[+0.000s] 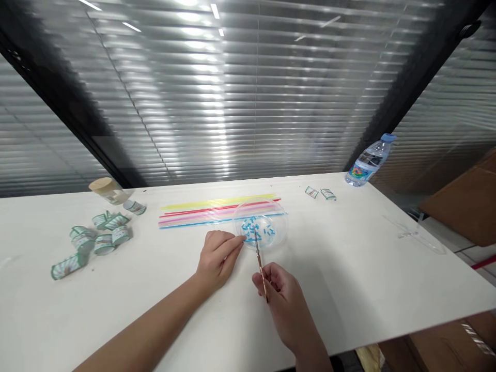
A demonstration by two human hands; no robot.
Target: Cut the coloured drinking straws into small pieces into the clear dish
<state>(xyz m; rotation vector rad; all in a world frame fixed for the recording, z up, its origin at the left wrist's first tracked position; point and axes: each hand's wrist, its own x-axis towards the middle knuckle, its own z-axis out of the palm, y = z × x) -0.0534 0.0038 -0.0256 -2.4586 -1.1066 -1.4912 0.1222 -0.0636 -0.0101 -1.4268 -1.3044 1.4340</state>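
My left hand (217,258) rests on the white table (349,268) with its fingers pinched on a short blue straw piece (250,239) at the rim of a clear plastic dish (279,223). Several cut blue straw bits (256,228) lie in that dish. My right hand (282,297) is closed on a pair of thin scissors (259,258), whose blades point up toward the blue piece. Beyond the dish lie long coloured straws (201,212), yellow, red, pink and blue, side by side.
Several small green-and-white rolls (96,237) are scattered at the left, near a jar with a wooden lid (106,189). Two more small rolls (321,194) lie at the back right. A water bottle (368,161) leans at the far right corner. Window blinds stand behind.
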